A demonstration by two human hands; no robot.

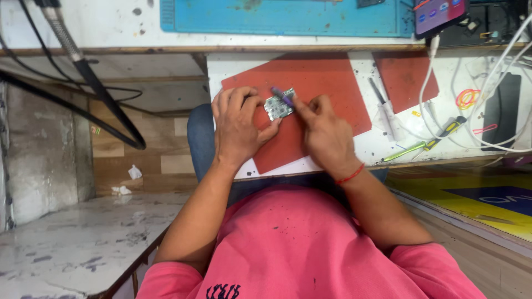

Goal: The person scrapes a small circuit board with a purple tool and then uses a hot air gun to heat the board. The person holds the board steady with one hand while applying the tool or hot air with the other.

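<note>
A small silvery circuit board (278,106) lies on a red mat (327,83) on a white pull-out shelf. My left hand (239,124) grips the board's left edge with fingers and thumb. My right hand (324,133) holds a thin purple tool (282,96) whose tip rests on the board's top. A red thread band circles my right wrist.
A second red mat (407,77), a grey tool (382,102), a green screwdriver (407,150), a yellow-and-black screwdriver (450,130), white cables (487,83) and coloured rubber bands (467,98) lie to the right. A blue mat (288,16) and a phone (440,14) sit above. Black hoses (94,83) hang left.
</note>
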